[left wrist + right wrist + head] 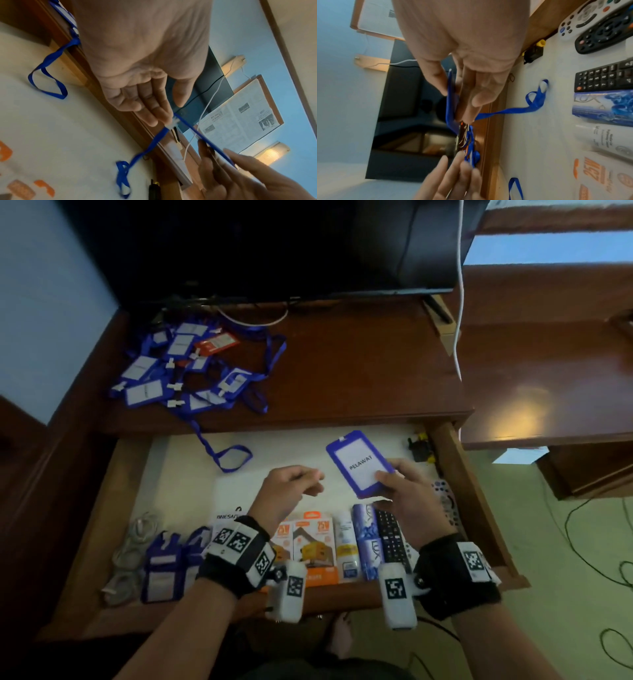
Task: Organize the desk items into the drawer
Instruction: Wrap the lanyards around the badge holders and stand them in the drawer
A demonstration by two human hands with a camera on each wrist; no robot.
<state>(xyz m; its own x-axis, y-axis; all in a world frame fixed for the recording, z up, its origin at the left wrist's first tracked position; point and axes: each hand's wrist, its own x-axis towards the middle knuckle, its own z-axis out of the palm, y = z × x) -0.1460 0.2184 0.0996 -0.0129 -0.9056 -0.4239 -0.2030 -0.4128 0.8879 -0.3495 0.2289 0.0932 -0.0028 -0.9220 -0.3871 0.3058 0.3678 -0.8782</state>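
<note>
My right hand [387, 474] [453, 97] grips a blue badge holder [359, 463] with a white "PELAWAT" card, held above the open drawer [460, 491]. The holder's blue lanyard [154, 140] [505, 111] trails down onto the white drawer liner. My left hand [317, 482] [172, 111] hovers just left of the holder with relaxed fingers, the index fingertip [164, 119] beside the lanyard's white clip [174, 122]. A pile of blue badge holders [181, 368] with tangled lanyards lies on the desk's back left.
One lanyard loop [233, 457] hangs from the pile into the drawer. Along the drawer front lie coiled cables [130, 549], two badge holders [164, 566], orange charger boxes [310, 542], soap boxes [366, 539] and remotes [392, 535]. A dark screen [274, 244] stands behind.
</note>
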